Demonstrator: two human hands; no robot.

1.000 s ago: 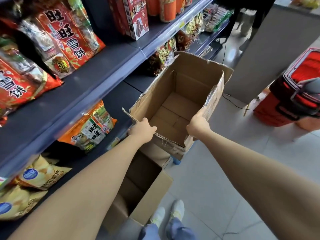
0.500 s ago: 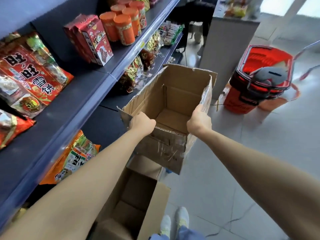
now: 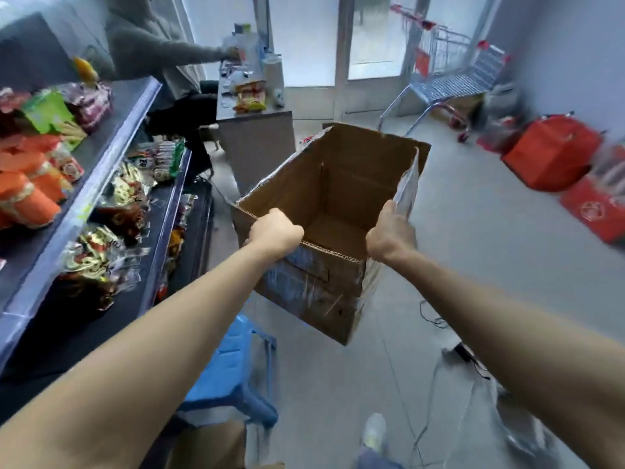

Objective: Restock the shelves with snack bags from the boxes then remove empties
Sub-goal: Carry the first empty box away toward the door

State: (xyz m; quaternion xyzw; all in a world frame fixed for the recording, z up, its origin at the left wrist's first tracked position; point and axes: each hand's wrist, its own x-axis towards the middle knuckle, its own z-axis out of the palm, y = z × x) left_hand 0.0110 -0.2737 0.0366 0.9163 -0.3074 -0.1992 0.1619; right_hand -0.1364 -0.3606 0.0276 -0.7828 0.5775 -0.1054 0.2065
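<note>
Both hands grip an empty cardboard box (image 3: pixel 334 211) held out in the air over the floor (image 3: pixel 473 265). The left hand (image 3: pixel 274 232) is clenched over the box's near left corner, and the right hand (image 3: pixel 391 235) is closed around the near end of the right wall, where a clear plastic flap (image 3: pixel 406 187) stands up along the rim. The box is open at the top and tilted, its bare brown bottom showing inside.

Left of the box run dark shelves (image 3: pixel 111 157) stocked with snack bags (image 3: pixel 98 252) and orange tubs (image 3: pixel 27 198), all blurred. A blue plastic stool (image 3: pixel 230 370) stands on the floor just below the left forearm, and part of another cardboard box (image 3: pixel 209 445) shows at the bottom edge. Beyond the held box is a grey counter (image 3: pixel 257 143) carrying small goods, with a person in a grey sleeve (image 3: pixel 169 52) reaching over it. Red shopping baskets (image 3: pixel 554 154) sit on the floor at the right, and metal shopping carts (image 3: pixel 453 72) are parked near the glass doors.
</note>
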